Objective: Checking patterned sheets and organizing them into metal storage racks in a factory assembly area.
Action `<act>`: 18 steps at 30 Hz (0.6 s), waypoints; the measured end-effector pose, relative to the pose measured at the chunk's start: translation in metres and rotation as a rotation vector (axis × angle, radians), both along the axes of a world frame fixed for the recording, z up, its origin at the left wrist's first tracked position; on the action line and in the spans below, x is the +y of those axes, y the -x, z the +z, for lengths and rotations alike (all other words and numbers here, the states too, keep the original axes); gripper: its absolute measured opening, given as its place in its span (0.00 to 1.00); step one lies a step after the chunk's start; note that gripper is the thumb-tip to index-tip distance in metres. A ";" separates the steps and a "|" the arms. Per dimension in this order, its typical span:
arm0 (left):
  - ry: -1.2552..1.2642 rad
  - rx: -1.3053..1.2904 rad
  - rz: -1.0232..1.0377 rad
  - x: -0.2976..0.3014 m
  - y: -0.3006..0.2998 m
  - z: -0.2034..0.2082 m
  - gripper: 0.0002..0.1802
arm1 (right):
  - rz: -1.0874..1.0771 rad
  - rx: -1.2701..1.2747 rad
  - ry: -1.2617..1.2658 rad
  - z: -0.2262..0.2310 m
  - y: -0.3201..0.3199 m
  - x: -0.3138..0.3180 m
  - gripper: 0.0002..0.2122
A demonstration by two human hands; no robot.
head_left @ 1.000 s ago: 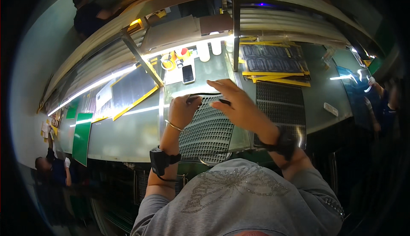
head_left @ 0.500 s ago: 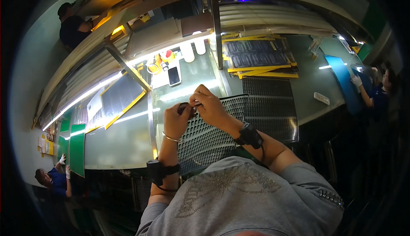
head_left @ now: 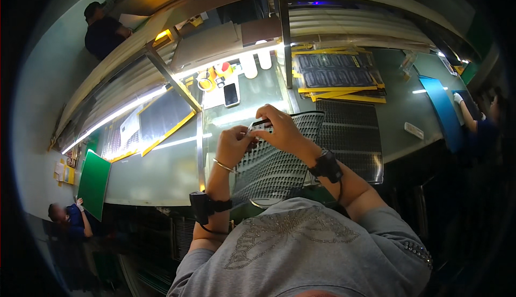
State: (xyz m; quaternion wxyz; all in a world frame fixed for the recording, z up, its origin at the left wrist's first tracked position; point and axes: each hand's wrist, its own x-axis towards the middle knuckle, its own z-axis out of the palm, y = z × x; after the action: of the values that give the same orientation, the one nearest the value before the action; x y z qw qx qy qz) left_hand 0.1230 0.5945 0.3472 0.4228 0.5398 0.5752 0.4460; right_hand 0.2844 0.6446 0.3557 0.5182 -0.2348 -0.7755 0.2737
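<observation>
Just above the bench, in front of my chest, I hold a flexible dark sheet with a grid of small cells (head_left: 274, 171). It is tilted and slightly bowed, its lower edge close to my shirt. My left hand (head_left: 234, 147) pinches the far left corner, with the fingertips partly hidden. My right hand (head_left: 280, 130) grips the far edge beside it, fingers curled over the dark border. The two hands nearly touch. A second dark gridded sheet (head_left: 352, 146) lies flat on the bench to the right of my right forearm.
Beyond my hands are a phone (head_left: 231, 95), a tape roll (head_left: 206, 84) and white bottles (head_left: 249, 66). Yellow-edged sheets are stacked (head_left: 338, 74) at the back right. A white remote-like object (head_left: 414, 131) lies farther right. Co-workers handle a green board (head_left: 94, 184) and a blue board (head_left: 443, 114).
My fingers have shifted at the sheet's corner, and my right hand has opened its curl along the border. The left co-worker's green board is raised. The view has shifted slightly.
</observation>
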 end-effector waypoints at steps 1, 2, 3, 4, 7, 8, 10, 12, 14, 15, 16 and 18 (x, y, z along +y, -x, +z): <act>-0.003 0.063 0.048 -0.002 -0.012 0.005 0.10 | -0.007 0.003 -0.003 -0.003 -0.002 0.001 0.10; -0.055 0.166 0.095 -0.005 -0.019 0.006 0.09 | -0.017 -0.042 -0.004 -0.006 -0.003 0.003 0.09; -0.106 0.269 0.141 -0.007 -0.025 0.005 0.09 | -0.028 -0.087 -0.005 -0.009 -0.003 0.004 0.08; -0.107 0.270 0.141 -0.009 -0.031 0.004 0.09 | -0.027 0.009 0.044 -0.012 0.001 0.004 0.06; -0.220 0.426 0.199 -0.007 -0.038 0.002 0.09 | -0.065 0.251 0.148 -0.022 0.013 0.012 0.04; -0.234 0.516 0.189 -0.003 -0.036 -0.002 0.09 | 0.025 0.453 0.645 -0.025 0.014 0.015 0.03; -0.308 0.660 0.181 -0.002 -0.025 -0.013 0.08 | 0.070 0.808 0.917 -0.010 -0.001 0.039 0.03; -0.170 0.395 0.148 -0.003 -0.019 0.004 0.08 | 0.112 0.925 1.025 -0.012 -0.030 0.060 0.04; -0.026 0.107 0.083 -0.006 -0.005 0.032 0.08 | 0.076 0.905 1.092 -0.017 -0.059 0.075 0.05; -0.024 0.080 0.046 -0.008 0.006 0.042 0.08 | 0.146 0.858 1.043 -0.020 -0.073 0.079 0.02; -0.012 -0.008 0.029 -0.009 0.015 0.035 0.08 | 0.065 0.910 1.045 -0.022 -0.086 0.084 0.01; -0.060 0.034 0.056 -0.011 0.027 0.047 0.08 | -0.073 1.024 1.003 -0.022 -0.120 0.093 0.04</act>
State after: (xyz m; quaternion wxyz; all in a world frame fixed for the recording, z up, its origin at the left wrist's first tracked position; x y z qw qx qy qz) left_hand 0.0961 0.5838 0.3937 0.3838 0.5437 0.5836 0.4653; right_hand 0.4042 0.7378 0.3341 0.6556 -0.3124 -0.2074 0.6554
